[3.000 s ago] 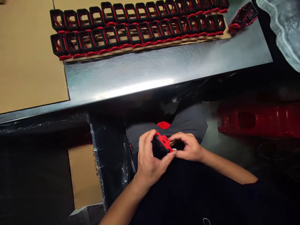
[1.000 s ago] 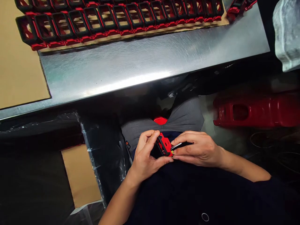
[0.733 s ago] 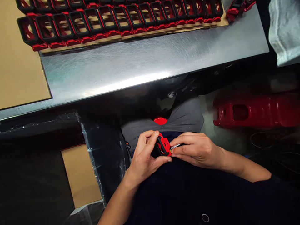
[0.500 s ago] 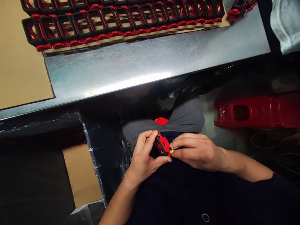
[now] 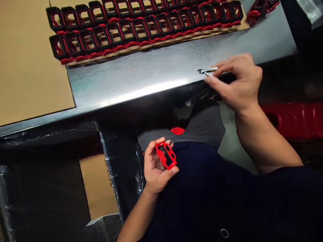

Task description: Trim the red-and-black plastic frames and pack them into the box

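My left hand (image 5: 156, 171) grips a small red and black plastic frame (image 5: 166, 155) in front of my body, fingers and thumb at its ends. The red side of the frame faces up, with openings through it. Out to the right, my right hand (image 5: 238, 79) pinches a small two-pronged metal tool (image 5: 209, 71) between thumb and fingers. The tool's prongs point left, over the front edge of the metal table (image 5: 141, 80). Its exact kind is hard to make out, and I cannot tell whether it touches the table.
Rows of similar red and black frames (image 5: 141, 30) stand on cardboard at the back of the table. A cardboard sheet (image 5: 30, 74) covers its left end. Black plastic sheeting (image 5: 50, 188) with a cardboard piece (image 5: 99, 188) is at lower left, and a red plastic stool (image 5: 302, 119) at right.
My right hand has moved away from the frame, up and right to the table edge, carrying the metal tool. My left hand has turned the frame so more of its red side shows.
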Available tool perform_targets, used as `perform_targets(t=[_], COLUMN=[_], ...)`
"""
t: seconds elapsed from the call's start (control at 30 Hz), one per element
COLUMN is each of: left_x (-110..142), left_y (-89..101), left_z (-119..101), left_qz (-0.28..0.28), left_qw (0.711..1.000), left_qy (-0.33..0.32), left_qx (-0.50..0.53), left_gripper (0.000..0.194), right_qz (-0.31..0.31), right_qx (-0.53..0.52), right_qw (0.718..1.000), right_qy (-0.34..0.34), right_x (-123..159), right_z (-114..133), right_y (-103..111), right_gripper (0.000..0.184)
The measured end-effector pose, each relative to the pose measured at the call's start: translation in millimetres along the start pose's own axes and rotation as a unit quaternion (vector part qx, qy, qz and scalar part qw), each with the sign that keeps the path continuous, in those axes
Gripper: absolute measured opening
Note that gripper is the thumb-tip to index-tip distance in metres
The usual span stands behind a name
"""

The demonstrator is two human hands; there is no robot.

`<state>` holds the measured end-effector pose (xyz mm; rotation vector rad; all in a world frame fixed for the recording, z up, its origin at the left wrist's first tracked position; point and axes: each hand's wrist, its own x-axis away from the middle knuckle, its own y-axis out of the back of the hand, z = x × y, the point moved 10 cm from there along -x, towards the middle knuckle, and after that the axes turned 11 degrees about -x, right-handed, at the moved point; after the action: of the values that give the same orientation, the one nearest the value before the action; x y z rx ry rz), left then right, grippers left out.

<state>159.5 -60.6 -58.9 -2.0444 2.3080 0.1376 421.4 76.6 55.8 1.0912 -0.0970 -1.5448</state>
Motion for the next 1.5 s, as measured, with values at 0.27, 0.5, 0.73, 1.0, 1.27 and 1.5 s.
perform_targets(t=[0.27, 0.5, 0.73, 1.0, 1.27, 1.5], left_x=[3.9, 1.1, -0.7, -17.8, -13.7, -14.1], left_y=[1.5, -0.2, -10.1, -46.2, -54.4, -53.4], left_z=[-7.5, -8.2, -30.1, -49.3, -41.7, -41.3], left_qz=[-0.012, -0.017, 0.049, 0.263, 0.332, 0.327], left_qw=[0.999, 0.995, 0.958, 0.92, 0.904, 0.906], left_qy=[-0.038, -0.077, -0.2, -0.14, -0.098, -0.097], left_qx=[-0.02, -0.06, -0.197, -0.255, -0.251, -0.25], left_gripper=[0.081, 0.082, 0.092, 0.078, 0.076, 0.075], right_qz=[-0.029, 0.16, 0.381, 0.434, 0.444, 0.444], right_qx=[0.06, -0.266, -0.459, -0.548, -0.544, -0.54], right_qw=[0.998, 0.932, 0.662, 0.465, 0.469, 0.496], right_qy=[0.003, -0.186, -0.454, -0.544, -0.535, -0.514], right_x=[-21.4, 60.9, 151.9, 196.8, 209.9, 202.8], right_z=[-42.1, 57.6, 82.8, 81.5, 76.6, 78.2], right_y=[-5.2, -65.9, -130.3, -150.4, -156.1, -157.5], right_gripper=[0.025, 0.009, 0.006, 0.027, 0.031, 0.029])
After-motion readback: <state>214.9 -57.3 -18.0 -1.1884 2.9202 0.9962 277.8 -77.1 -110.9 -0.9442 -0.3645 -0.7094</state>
